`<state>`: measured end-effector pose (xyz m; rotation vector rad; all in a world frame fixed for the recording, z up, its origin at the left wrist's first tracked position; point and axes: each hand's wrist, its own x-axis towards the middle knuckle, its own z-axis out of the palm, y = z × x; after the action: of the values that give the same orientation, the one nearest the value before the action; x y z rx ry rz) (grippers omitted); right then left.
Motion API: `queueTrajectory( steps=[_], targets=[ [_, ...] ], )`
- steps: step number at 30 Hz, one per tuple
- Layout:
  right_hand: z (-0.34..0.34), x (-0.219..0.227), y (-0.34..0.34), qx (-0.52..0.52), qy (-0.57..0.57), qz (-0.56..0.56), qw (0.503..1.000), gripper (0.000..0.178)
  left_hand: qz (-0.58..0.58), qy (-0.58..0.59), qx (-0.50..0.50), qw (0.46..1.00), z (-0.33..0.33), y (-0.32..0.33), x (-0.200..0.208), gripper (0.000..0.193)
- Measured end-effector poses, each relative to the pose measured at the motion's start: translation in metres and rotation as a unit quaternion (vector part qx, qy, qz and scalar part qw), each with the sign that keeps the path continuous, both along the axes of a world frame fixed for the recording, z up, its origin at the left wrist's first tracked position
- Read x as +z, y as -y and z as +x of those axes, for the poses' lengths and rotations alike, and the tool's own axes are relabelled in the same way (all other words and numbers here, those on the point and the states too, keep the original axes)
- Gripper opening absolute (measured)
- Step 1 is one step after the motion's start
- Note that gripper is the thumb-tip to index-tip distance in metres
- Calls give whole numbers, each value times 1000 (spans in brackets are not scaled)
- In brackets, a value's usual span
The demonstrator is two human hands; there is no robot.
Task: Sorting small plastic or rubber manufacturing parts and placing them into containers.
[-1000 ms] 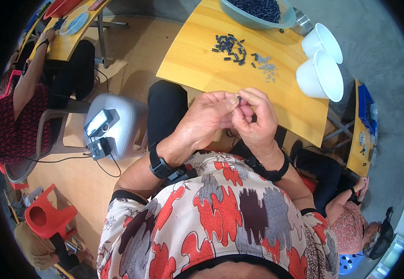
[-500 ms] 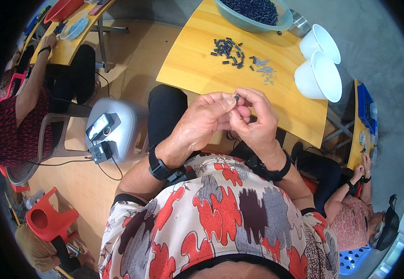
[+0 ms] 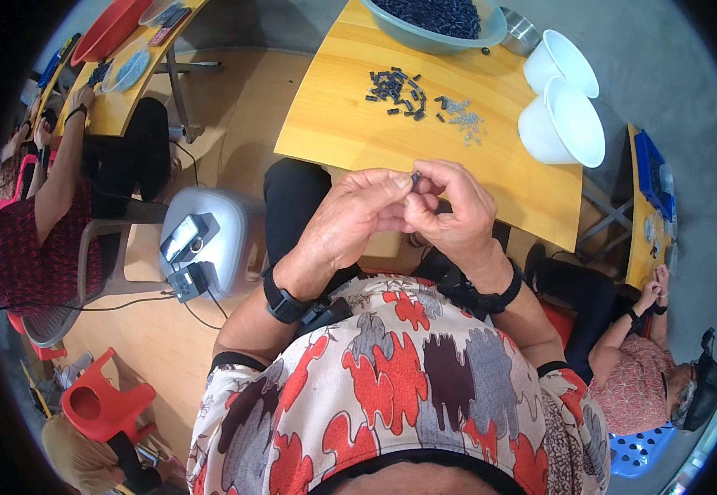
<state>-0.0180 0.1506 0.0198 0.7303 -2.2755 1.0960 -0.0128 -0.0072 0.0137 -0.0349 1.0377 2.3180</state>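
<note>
Both hands meet just off the near edge of the yellow table [image 3: 325, 124]. My left hand [image 3: 350, 210] pinches a small dark cylindrical piece [image 3: 415, 178] between thumb and forefinger. My right hand [image 3: 457, 210] closes on the same piece from the other side, its fingertips touching it; whether a second tiny part is there I cannot make out. Beyond the hands lies a loose pile of dark cylindrical pieces [image 3: 393, 89]. Right of it is a scatter of small clear pieces [image 3: 464, 120].
A basin [image 3: 490, 31] full of dark pieces stands at the table's far edge, beside a metal bowl [image 3: 521, 33]. Two white buckets [image 3: 552, 124] stand on the right. A grey stool [image 3: 239, 239] with devices is at left. Other people sit left and right.
The view has shifted slightly, so the table and its contents sit a little differently. My hands keep their pinch on the dark piece, with only small finger movement.
</note>
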Motion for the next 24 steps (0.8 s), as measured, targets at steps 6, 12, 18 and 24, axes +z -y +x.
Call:
queueTrajectory(
  steps=[6,12,18,24],
  targets=[
    [1,-3,0,-7,-24,11,1000,30,-1,-17,16,1000,1,-5,-1,23],
    [-6,-12,-2,0,-68,20,997,29,1,-15,36,999,0,-10,-1,23],
    [-11,-21,-7,1,-81,52,995,29,-12,0,52,999,-3,-16,-8,23],
    [-8,-29,-8,-9,-40,39,998,29,-12,0,50,999,-4,-19,-16,23]
  ],
)
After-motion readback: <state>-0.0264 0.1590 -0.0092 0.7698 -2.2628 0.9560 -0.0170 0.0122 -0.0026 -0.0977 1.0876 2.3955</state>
